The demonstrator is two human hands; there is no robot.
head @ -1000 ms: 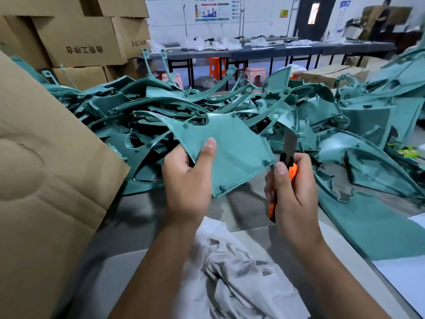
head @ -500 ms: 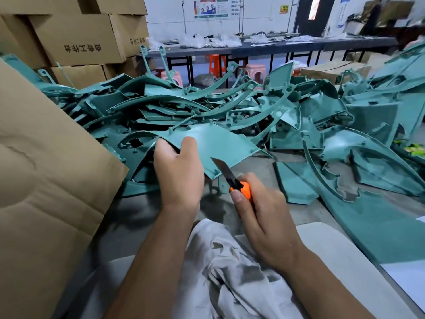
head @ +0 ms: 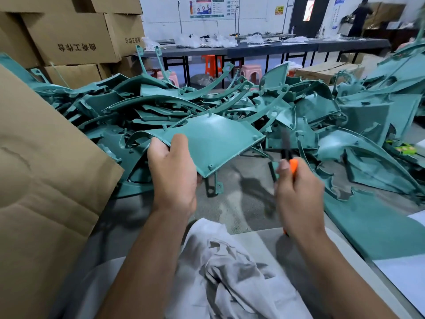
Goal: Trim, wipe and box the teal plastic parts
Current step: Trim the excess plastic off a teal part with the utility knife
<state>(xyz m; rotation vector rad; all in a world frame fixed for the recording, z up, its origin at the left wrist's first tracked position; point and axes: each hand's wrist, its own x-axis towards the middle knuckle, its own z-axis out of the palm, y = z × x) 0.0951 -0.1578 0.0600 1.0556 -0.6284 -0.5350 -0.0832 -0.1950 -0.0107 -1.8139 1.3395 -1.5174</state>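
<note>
My left hand grips the near left edge of a flat teal plastic panel, held level above the grey table. My right hand grips an orange utility knife to the right of the panel. Its blade points up and away, clear of the panel's right edge. A big heap of teal parts covers the table behind. A crumpled grey-white rag lies below my forearms.
A large cardboard flap rises at the left. Stacked cardboard boxes stand at the back left. More teal panels spread to the right. Long dark tables, stools and a person are far behind.
The knife left the panel's near edge and swung right and up, blade now upright. My left hand turned the panel so its broad face shows again.
</note>
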